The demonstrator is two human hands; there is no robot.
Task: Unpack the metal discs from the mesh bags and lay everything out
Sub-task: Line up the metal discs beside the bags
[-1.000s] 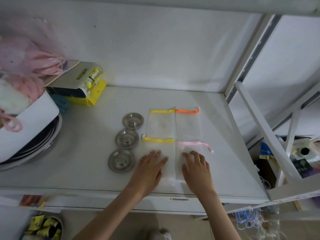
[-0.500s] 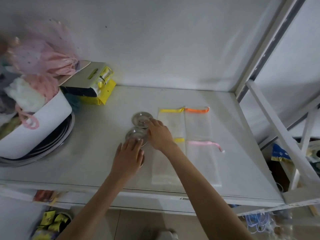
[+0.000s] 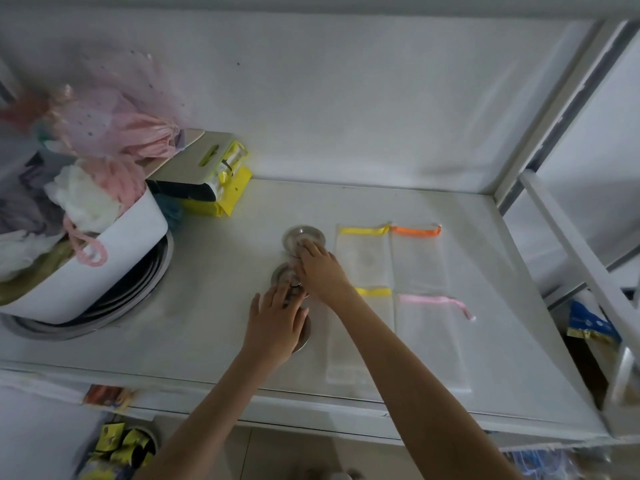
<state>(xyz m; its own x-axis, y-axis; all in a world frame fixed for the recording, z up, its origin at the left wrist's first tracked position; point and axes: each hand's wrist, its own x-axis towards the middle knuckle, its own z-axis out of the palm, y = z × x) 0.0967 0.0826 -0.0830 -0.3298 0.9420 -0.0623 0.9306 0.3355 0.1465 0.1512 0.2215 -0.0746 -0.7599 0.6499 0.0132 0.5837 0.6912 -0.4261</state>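
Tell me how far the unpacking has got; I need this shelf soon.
Nearly done, it seems. Four mesh bags lie flat in a two-by-two block, apparently empty. Three metal discs sit in a column to their left. In hand: the right hand rests fingers on the far disc, while the left hand covers the near one. Left: perhaps only straightening the discs; a fourth isn't visible.
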